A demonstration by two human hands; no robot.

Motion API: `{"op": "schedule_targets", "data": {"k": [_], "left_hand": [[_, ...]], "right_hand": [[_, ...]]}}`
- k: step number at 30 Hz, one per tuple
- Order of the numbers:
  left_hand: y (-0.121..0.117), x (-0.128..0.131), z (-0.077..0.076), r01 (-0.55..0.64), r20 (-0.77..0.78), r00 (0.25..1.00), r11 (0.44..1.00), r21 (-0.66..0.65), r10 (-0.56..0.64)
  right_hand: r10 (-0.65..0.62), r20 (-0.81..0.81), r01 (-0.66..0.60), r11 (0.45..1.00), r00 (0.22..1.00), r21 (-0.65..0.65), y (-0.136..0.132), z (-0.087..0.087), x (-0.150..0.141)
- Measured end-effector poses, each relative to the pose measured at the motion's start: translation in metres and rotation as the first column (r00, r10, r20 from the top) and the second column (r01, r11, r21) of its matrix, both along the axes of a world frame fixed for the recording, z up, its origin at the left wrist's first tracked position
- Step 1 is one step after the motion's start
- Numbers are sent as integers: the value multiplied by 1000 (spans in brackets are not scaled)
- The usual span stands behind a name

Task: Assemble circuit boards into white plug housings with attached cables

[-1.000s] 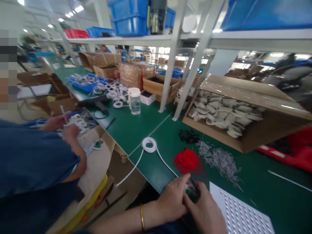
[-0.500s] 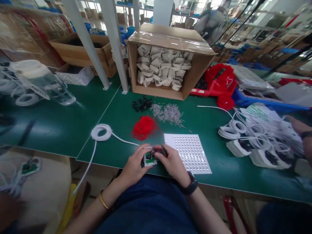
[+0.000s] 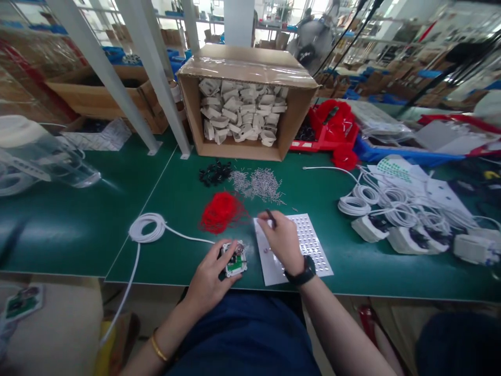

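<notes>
My left hand [image 3: 214,271] grips a white plastic housing with a green circuit board [image 3: 235,265] in it, near the table's front edge. A white cable [image 3: 188,235] runs left from the housing to a coil [image 3: 146,227]. Closed around a dark slim tool [image 3: 271,218], my right hand [image 3: 282,239] hovers over a white sheet [image 3: 270,274] with rows of small shiny silver dots. The kind of tool cannot be made out, and its lower end is hidden. Beyond the hands lies a pile of thin red pieces [image 3: 222,210].
Small metal pins [image 3: 263,184] and black parts [image 3: 215,172] lie in heaps before a cardboard box [image 3: 250,68] of white plastic parts. On the right are white cable coils [image 3: 354,205] with housings [image 3: 370,228]. A clear jug [image 3: 50,151] stands left, and a red bin [image 3: 332,141] sits behind.
My right hand has moved off the circuit board, to the right over the dotted sheet, with the dark tool still in it. My left hand keeps the housing. The whole view has shifted.
</notes>
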State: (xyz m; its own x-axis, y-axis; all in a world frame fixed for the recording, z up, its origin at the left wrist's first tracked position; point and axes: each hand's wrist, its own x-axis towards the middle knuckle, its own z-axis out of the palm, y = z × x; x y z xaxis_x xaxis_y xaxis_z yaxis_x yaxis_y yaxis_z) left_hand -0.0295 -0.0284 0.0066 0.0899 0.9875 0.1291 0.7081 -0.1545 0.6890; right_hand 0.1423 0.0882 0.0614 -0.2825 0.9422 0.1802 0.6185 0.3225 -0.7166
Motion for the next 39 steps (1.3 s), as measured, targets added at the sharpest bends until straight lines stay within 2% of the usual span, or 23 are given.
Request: {"op": "schedule_targets", "data": {"k": [3, 6, 9, 12, 17, 22, 25, 27, 29, 31, 33, 35, 37, 39], "left_hand": [[0, 0, 1, -9, -11, 1000, 1000, 1, 9], [0, 0, 2, -28, -30, 999, 999, -21, 28], [0, 0, 3, -51, -25, 998, 998, -37, 50], [0, 0, 4, -85, 13, 996, 995, -60, 86], [1, 0, 0, -118, 21, 993, 992, -40, 119], [3, -1, -4, -129, 23, 991, 992, -7, 129], [4, -2, -5, -140, 6, 990, 990, -24, 140], [5, -3, -5, -145, -8, 989, 989, -41, 144], [6, -3, -7, -143, -20, 990, 988, -53, 142], [7, -2, -9, -155, -21, 988, 987, -46, 155], [8, -2, -10, -187, -17, 982, 981, -47, 186], [10, -2, -10, -217, -24, 976, 972, -95, 215], [12, -2, -8, -228, -48, 974, 959, -168, 223], [15, -2, -8, -231, -63, 973, 945, -230, 223]], "right_hand": [[57, 227, -47, 998, 972, -52, 27, -6, -15], [94, 260, -78, 994, 961, -72, 42, -9, -29], [77, 185, -69, 996, 980, -48, 53, 2, -32], [84, 84, -81, 996, 993, -41, 64, 25, -25], [136, -267, -177, 974, 954, -139, 71, 56, -10], [125, -422, -252, 932, 898, -260, 64, 72, 5], [39, -510, -267, 885, 859, -381, 54, 77, 23], [-56, -573, -266, 847, 818, -461, 44, 73, 43], [-176, -579, -193, 833, 796, -519, 32, 60, 71], [-310, -442, 43, 855, 842, -517, 17, 39, 106], [-478, -202, 372, 836, 855, -404, -1, 15, 147], [-625, -47, 596, 762, 779, -254, -21, -5, 187], [-709, 10, 702, 696, 705, -150, -41, -16, 220], [-728, 54, 729, 680, 684, -79, -56, -19, 241]]}}
